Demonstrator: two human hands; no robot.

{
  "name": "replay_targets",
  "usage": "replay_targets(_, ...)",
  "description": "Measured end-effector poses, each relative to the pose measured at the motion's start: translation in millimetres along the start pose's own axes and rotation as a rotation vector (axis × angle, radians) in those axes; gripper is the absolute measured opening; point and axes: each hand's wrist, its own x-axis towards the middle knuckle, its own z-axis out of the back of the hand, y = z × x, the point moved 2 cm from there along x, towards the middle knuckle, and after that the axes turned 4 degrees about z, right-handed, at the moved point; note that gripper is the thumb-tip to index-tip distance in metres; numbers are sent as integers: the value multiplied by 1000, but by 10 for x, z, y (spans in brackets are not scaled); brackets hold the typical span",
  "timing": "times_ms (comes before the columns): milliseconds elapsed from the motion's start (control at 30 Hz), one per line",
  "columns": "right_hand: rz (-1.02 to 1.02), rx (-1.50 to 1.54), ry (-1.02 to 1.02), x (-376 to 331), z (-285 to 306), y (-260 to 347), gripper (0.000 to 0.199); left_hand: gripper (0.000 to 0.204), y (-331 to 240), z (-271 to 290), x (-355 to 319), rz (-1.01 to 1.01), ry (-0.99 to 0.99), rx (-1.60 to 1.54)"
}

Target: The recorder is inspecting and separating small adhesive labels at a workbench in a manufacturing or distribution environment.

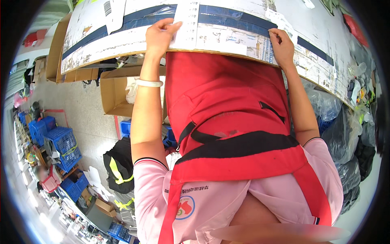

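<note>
Both my hands are over a white, scuffed worktable (134, 42) with a dark blue band (134, 17) running across it. My left hand (159, 37), below a white bracelet, has its fingers curled and thumb and forefinger close together. It is beside a white printed paper strip (187, 26) that crosses the band. My right hand (283, 49) is bent in a pinch at the right end of the band's middle stretch (239, 21). What either hand pinches, if anything, is too small to make out. Clear plastic film (221, 13) lies on the band.
A white label sheet (115, 16) lies at the table's far left. Below stand an open cardboard box (113, 95) and blue crates (63, 146). A black bundle with yellow strips (120, 164) is left of me; clear plastic bags (341, 134) fill the right. Another person (50, 179) is far left.
</note>
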Motion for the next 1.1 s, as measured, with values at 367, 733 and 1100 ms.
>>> replay_targets(367, 3, -5, 4, 9, -8, -9, 15, 35, 10, 32, 43, 49, 40, 129)
replay_targets(733, 188, 248, 179, 354, -241, 797, 18, 12, -5, 281, -34, 100, -60, -63)
replay_targets(1100, 437, -185, 604, 436, -984, 1475, 19, 15, 17, 251, -36, 92, 54, 0)
